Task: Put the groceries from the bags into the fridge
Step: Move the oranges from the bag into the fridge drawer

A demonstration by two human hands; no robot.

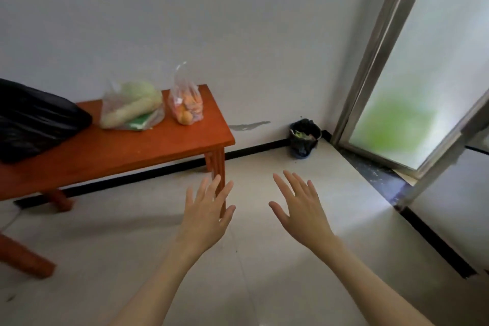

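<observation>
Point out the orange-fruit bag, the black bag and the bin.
orange-fruit bag (186,107), head view, on its clear bulging body.
black bag (37,119), head view, mid-surface.
bin (304,139), head view, on its black liner.

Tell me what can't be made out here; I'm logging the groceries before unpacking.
- Black bag: opaque and cut by the head view's left edge, contents hidden.
- Orange items in the small clear bag: too blurred to name.
- Green pack under the vegetable bag: mostly covered.
- Fridge: outside the view.
</observation>
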